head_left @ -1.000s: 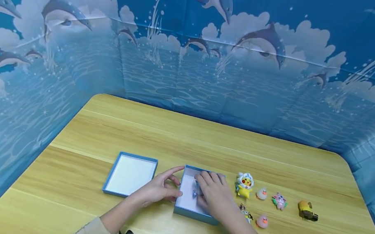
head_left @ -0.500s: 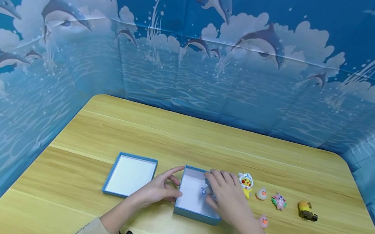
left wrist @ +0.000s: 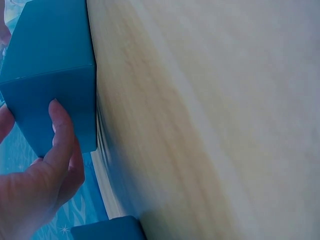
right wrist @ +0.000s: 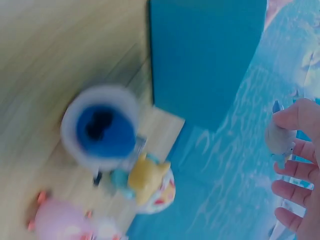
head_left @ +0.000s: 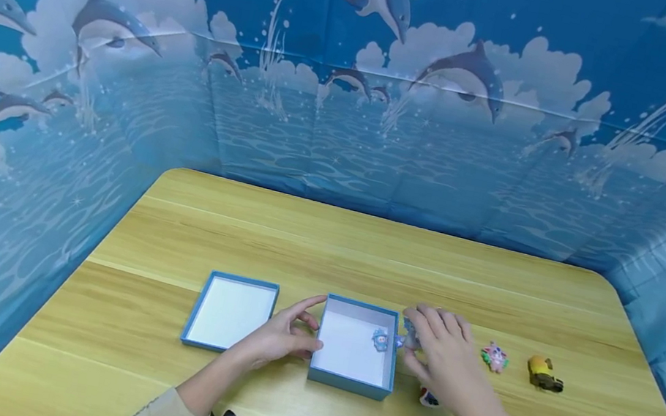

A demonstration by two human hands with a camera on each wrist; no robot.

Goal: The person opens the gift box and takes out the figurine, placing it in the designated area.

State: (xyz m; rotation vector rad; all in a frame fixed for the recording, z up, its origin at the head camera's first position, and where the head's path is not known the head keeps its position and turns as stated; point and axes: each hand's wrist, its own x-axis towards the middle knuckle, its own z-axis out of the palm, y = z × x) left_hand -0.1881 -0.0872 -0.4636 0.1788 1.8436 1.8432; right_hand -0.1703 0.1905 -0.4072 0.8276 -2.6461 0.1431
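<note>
My right hand (head_left: pixel 453 359) pinches a small grey-blue figurine (right wrist: pixel 280 135) between thumb and fingers, just outside the right wall of the blue box (head_left: pixel 349 386). Inside the lidless box, a little blue figurine (head_left: pixel 379 340) lies near the right side on the white bottom. At the left wall is my left hand (head_left: pixel 279 338), its index finger stretched to the far corner and its thumb at the rim. In the left wrist view a fingertip (left wrist: pixel 57 107) touches the box's side. My right hand covers much of the held figurine in the head view.
Left of the box lies its lid (head_left: pixel 234 313), white inside up. A pink figurine (head_left: pixel 495 357) and a yellow-brown toy (head_left: pixel 543 374) are farther right. Under my right arm, a yellow figure (right wrist: pixel 147 177), a pink duck (right wrist: pixel 60 225) and a round white-and-blue toy (right wrist: pixel 100 127) stand close together.
My right hand has moved right, from inside the box to beyond its right wall, carrying the grey-blue figurine. The blue figurine in the box is now uncovered. My left hand stays put.
</note>
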